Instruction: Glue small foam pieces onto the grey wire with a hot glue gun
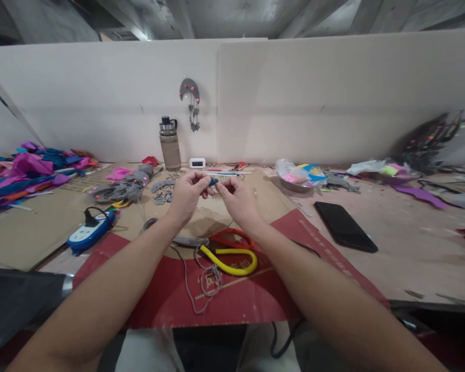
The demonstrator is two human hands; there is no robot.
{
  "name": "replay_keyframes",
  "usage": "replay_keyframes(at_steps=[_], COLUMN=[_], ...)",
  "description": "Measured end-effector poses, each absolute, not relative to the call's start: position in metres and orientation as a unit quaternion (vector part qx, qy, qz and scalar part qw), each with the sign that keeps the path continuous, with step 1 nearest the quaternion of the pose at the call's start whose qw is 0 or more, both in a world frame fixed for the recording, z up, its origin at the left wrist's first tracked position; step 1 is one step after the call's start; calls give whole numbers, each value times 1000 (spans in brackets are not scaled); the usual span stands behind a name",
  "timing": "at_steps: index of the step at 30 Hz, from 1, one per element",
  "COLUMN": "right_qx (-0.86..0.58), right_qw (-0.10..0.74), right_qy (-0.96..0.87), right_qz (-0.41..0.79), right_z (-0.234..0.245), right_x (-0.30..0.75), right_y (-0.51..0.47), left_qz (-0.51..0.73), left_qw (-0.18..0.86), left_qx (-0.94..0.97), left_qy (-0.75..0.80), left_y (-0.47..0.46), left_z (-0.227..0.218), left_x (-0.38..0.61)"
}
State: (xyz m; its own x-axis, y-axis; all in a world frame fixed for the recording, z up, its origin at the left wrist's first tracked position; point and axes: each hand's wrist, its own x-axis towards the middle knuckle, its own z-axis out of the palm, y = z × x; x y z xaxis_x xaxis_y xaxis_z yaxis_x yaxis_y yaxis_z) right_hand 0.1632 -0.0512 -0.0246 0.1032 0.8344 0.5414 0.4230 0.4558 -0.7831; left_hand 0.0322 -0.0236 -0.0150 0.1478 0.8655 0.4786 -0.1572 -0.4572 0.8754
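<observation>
Both hands meet above the middle of the cardboard-covered table. Between the fingertips is a small dark teal piece (213,182), too small for me to tell its kind. My left hand (189,194) pinches it from the left, and my right hand (238,199) has thumb and finger closed at its right side. Below the hands lie scissors (232,262) with one yellow and one red handle loop. A loose grey cord (186,281) curls beside them on the red cardboard (248,305). Grey felt cut-outs (163,192) rest just left of my left hand.
At left are a blue-and-white power strip (91,232), a heap of coloured felt (34,170) and grey felt pieces with pink dots (120,191). A bottle (170,147) and small clock (197,163) stand behind. To the right are a bowl of scraps (300,185) and a black phone (345,226).
</observation>
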Motion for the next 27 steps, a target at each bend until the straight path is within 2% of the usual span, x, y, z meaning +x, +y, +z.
replay_keyframes(at_steps=[10,15,23,27], right_qx=[-464,-461,-576,-661], right_qw=[549,496,476,371], right_qy=[-661,-709,-663,-652], right_qz=[214,199,53,-13], right_z=[-26,-26,-19,-28], right_x=[161,166,205,223], right_y=[-50,-48,-29,-20], left_qz=[596,610,644,646], left_qw=[454,462,485,492], left_qx=[600,581,522,511], left_qy=[280,278,279,282], left_y=[-23,-18,-9,-5], left_z=[-15,-14,-11,-11], left_x=[32,29,21,17])
